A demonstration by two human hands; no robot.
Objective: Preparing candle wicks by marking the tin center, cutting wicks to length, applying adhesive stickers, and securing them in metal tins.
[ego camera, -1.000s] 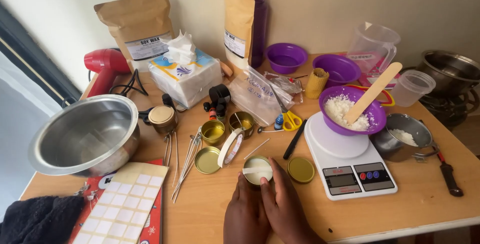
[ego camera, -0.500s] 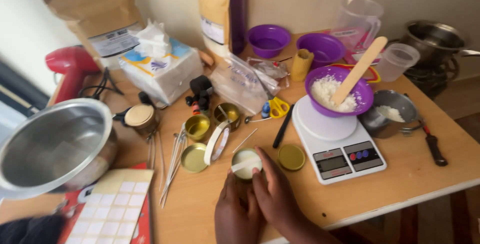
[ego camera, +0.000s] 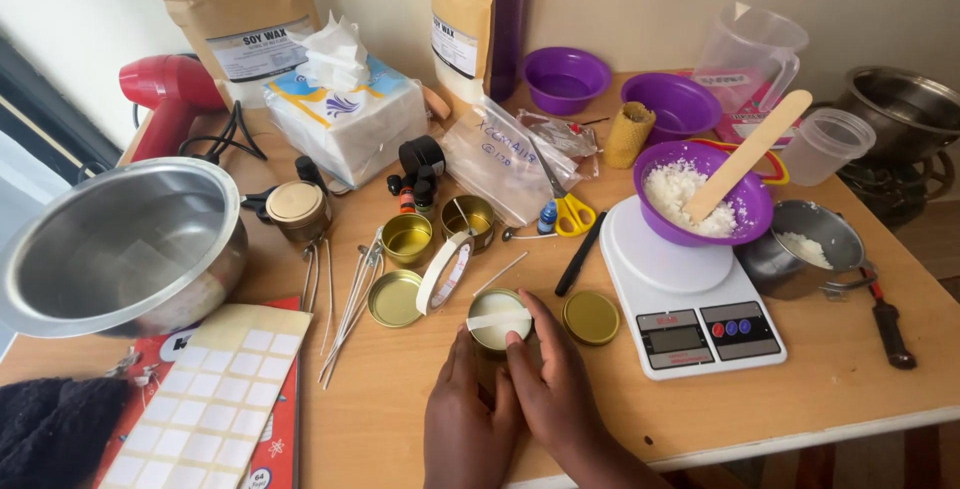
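Note:
Both my hands rest on the wooden table (ego camera: 850,389) at a small gold tin (ego camera: 499,317) filled with pale wax. A strip of white tape crosses its top. My left hand (ego camera: 467,419) cups the tin's near left side. My right hand (ego camera: 555,379) presses fingers on the tin's right rim and the tape end. A roll of white tape (ego camera: 444,273) stands on edge just left of the tin. One gold lid (ego camera: 591,317) lies to the right, another gold lid (ego camera: 395,298) to the left.
A white kitchen scale (ego camera: 690,299) carries a purple bowl of wax flakes (ego camera: 695,192) with a wooden stick. A steel bowl (ego camera: 120,244) sits at left, a small pot (ego camera: 805,247) at right. Wicks (ego camera: 355,294), scissors (ego camera: 565,204), two open tins (ego camera: 435,229), tissue pack, paper bags and a sticker sheet (ego camera: 215,389) surround.
The camera has tilted and shifted, so the scene sits differently in view. My hands stay at the tin; my right fingers now press on its rim and tape strip.

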